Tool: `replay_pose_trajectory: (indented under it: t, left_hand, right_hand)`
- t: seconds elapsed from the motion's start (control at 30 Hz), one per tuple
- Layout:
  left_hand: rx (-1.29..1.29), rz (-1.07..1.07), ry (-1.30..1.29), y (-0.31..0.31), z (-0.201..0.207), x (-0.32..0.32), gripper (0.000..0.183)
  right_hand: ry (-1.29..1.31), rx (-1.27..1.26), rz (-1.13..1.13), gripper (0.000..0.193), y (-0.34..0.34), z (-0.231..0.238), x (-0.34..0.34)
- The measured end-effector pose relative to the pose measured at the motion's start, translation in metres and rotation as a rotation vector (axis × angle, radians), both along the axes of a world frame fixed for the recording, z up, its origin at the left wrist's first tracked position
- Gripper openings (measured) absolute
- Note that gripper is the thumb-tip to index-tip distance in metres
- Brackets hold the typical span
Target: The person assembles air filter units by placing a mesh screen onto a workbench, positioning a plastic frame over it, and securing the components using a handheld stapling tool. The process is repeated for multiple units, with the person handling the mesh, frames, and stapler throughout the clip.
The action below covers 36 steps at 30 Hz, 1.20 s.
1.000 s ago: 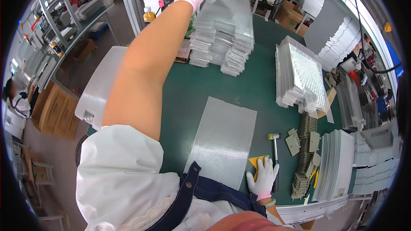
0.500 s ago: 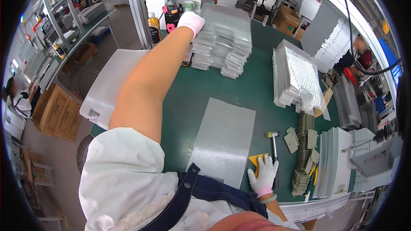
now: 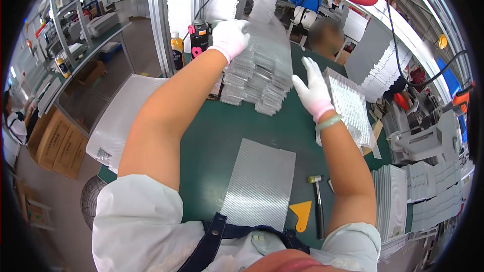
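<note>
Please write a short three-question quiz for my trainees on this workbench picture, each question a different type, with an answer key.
1. True or false: the right grip is open and holds nothing.

2. Multiple choice: which tool lies just to the right of the yellow scraper?
A) a screwdriver
B) a hammer
C) a pair of scissors

3. Fill in the colour: the left grip is at the far stack of clear plastic sheets, which stands on a ____ tabletop.

Key:
1. True; its fingers are extended.
2. B
3. Green
</note>
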<state>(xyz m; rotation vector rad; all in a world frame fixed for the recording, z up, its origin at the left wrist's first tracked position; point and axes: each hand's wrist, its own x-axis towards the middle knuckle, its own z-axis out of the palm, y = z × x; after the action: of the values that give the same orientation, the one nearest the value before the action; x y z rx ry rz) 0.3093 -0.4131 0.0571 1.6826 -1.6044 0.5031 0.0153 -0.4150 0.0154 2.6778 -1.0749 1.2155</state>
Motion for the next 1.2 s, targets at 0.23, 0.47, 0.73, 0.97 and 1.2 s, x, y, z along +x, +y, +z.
replay_pose_trajectory:
  t: [0.23,0.47,0.73,0.97,1.2]
  left_hand:
    - [0.418,-0.241,0.815,-0.006,0.028,0.002,0.047]
    - [-0.095,-0.349,0.808,-0.020,0.019,0.009,0.064]
    - [-0.124,-1.063,1.441,0.024,0.017,0.012,0.063]
    - [0.293,-1.083,1.104,0.162,0.005,-0.032,0.065]
    - [0.210,-0.505,1.043,0.253,-0.044,-0.099,0.019]
  right_hand:
    - [0.010,0.410,0.151,0.073,-0.037,-0.049,0.023]
    - [-0.168,0.041,0.027,0.078,-0.016,-0.040,0.029]
    - [-1.303,0.962,0.652,0.093,0.000,0.016,0.015]
    - [-1.017,0.785,0.674,0.038,0.070,0.022,-0.062]
    - [-0.820,0.810,0.251,0.027,0.185,0.011,-0.084]
